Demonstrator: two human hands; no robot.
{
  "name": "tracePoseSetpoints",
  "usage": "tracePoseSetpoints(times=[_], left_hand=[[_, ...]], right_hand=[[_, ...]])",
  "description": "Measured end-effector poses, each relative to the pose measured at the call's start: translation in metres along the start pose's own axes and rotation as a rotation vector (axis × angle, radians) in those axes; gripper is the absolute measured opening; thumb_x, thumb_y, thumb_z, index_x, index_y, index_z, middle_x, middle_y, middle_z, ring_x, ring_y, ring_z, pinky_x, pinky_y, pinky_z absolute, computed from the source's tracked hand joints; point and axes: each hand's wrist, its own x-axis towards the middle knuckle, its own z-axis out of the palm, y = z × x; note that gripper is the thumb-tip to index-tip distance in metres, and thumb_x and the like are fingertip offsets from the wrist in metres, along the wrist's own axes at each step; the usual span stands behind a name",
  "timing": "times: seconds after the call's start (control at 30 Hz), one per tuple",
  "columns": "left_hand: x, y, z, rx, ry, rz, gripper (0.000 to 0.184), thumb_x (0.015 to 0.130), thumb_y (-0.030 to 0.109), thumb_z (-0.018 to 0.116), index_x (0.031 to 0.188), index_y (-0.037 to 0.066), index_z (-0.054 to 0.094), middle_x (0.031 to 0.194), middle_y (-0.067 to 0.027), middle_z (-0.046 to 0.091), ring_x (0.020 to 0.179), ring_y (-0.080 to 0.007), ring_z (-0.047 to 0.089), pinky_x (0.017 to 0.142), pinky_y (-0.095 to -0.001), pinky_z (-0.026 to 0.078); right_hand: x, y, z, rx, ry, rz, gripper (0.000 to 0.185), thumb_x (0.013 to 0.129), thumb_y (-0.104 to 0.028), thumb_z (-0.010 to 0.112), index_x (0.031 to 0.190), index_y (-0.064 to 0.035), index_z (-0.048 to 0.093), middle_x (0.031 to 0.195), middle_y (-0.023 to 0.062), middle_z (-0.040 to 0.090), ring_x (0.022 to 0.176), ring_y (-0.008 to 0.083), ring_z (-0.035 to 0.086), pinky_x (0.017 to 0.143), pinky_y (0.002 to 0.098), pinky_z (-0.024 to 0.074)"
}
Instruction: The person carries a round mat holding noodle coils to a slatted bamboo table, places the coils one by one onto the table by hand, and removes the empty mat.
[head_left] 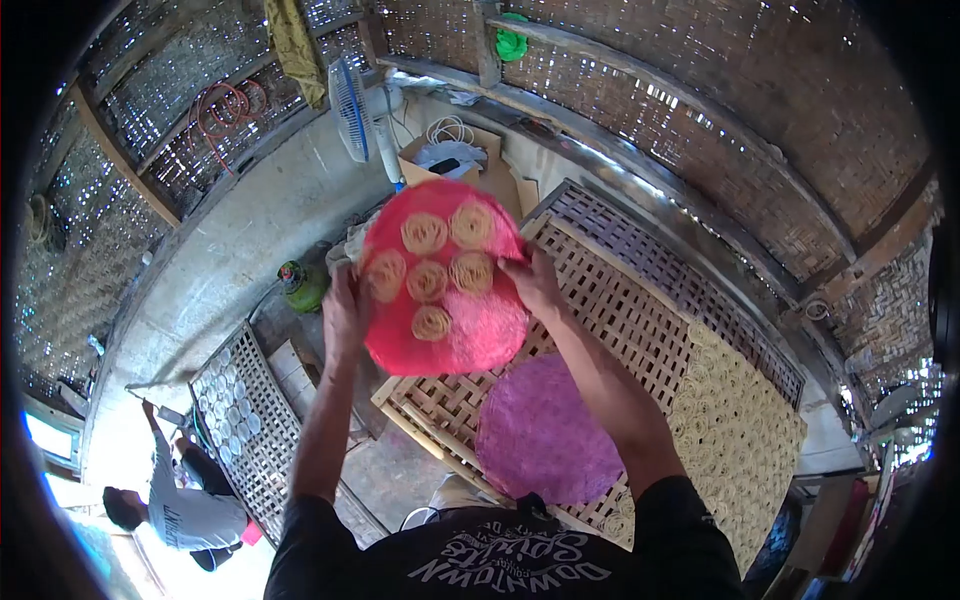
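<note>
A pink round mat [487, 330] is held up in front of me, tilted, with several pale coiled noodle nests [427, 281] on its face. My left hand [345, 308] is closed on its left edge, and my right hand [533, 283] grips the right edge. Below the mat, a purple round mat [545, 430] lies on a woven bamboo rack [610, 300], close under my right forearm. Many more noodle coils [735, 430] lie in rows on the rack's right part. The fingers behind the pink mat are hidden.
A second woven rack [255, 395] with pale round pieces stands at left, near a crouching person [185, 500]. A green gas cylinder [303, 287], a fan [348, 110] and a cardboard box [490, 150] are near the curved wall [230, 240].
</note>
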Motion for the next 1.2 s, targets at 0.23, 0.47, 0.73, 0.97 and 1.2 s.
tracePoseSetpoints(times=[0.23, 0.47, 0.73, 0.97, 1.2], left_hand=[[0.041, 0.039, 0.008, -0.371, -0.142, -0.09, 0.019, 0.091, 0.011, 0.065, 0.106, 0.002, 0.059, 0.088, -0.0129, 0.069, 0.076, -0.0162, 0.062, 0.072, -0.0325, 0.05], [-0.099, 0.069, 0.111, -0.308, -0.588, -0.404, 0.022, 0.084, 0.015, 0.07, 0.097, -0.001, 0.064, 0.087, -0.0159, 0.068, 0.08, -0.0185, 0.062, 0.07, -0.0363, 0.049], [-0.221, 0.036, 0.186, -0.126, -0.708, -0.3, 0.042, 0.083, 0.029, 0.073, 0.112, 0.001, 0.062, 0.101, -0.0212, 0.067, 0.095, -0.0382, 0.065, 0.078, -0.0469, 0.051], [-0.233, 0.041, 0.179, 0.11, -0.621, -0.014, 0.043, 0.079, 0.029, 0.075, 0.112, 0.006, 0.061, 0.116, -0.0189, 0.052, 0.108, -0.0392, 0.05, 0.092, -0.0491, 0.045], [-0.223, 0.048, 0.173, -0.021, -0.679, -0.136, 0.044, 0.076, 0.022, 0.077, 0.114, 0.007, 0.058, 0.1, -0.0153, 0.062, 0.096, -0.0362, 0.058, 0.085, -0.0458, 0.049]], right_hand=[[-0.028, -0.071, -0.071, 0.4, 0.033, 0.171, 0.043, 0.083, 0.002, 0.07, 0.124, 0.003, 0.057, 0.114, 0.0096, 0.066, 0.101, 0.0184, 0.062, 0.092, 0.0331, 0.05], [-0.168, -0.006, -0.182, 0.022, 0.093, 0.497, 0.042, 0.08, -0.009, 0.074, 0.12, 0.0017, 0.063, 0.098, 0.0081, 0.07, 0.08, 0.0167, 0.066, 0.077, 0.0324, 0.0551], [-0.281, 0.088, -0.201, -0.951, 0.278, 0.621, 0.06, 0.075, -0.033, 0.079, 0.123, -0.0045, 0.056, 0.109, 0.0178, 0.065, 0.092, 0.0327, 0.066, 0.081, 0.0446, 0.0534], [-0.302, 0.094, -0.181, -1.069, 0.414, 0.67, 0.072, 0.074, -0.046, 0.078, 0.127, -0.0051, 0.05, 0.112, 0.0182, 0.064, 0.102, 0.039, 0.062, 0.088, 0.0482, 0.0501], [-0.3, 0.093, -0.185, -0.963, 0.352, 0.701, 0.051, 0.076, -0.042, 0.077, 0.104, -0.0019, 0.062, 0.097, 0.0187, 0.069, 0.095, 0.0374, 0.066, 0.079, 0.0468, 0.052]])
